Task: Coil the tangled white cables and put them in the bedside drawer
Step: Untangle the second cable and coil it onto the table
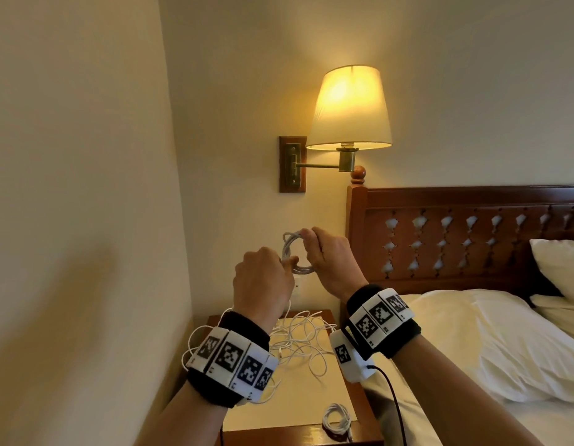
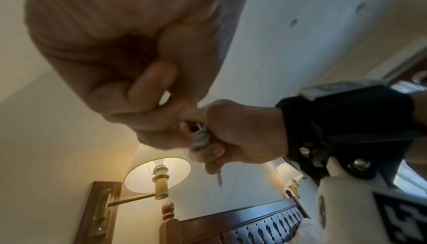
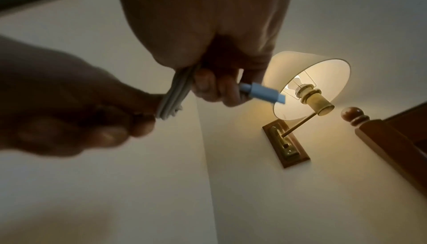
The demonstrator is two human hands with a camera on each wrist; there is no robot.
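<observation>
Both hands hold a small coil of white cable [image 1: 293, 252] up in front of the wall. My left hand [image 1: 263, 278] grips its lower left side, and my right hand [image 1: 327, 252] grips its right side with fingers curled round the loops [image 3: 172, 100]. A plug end [image 3: 263, 92] sticks out past the right fingers. Below, a tangle of white cables [image 1: 298, 342] lies on the bedside table [image 1: 308, 436]. A finished white coil [image 1: 337, 418] rests near the table's front edge. The drawer is out of sight.
A lit wall lamp [image 1: 350, 107] hangs above the hands on a brass arm. The wooden headboard [image 1: 456, 233] and a bed with white pillows [image 1: 472, 333] fill the right. A cream wall [image 1: 80, 188] stands close on the left.
</observation>
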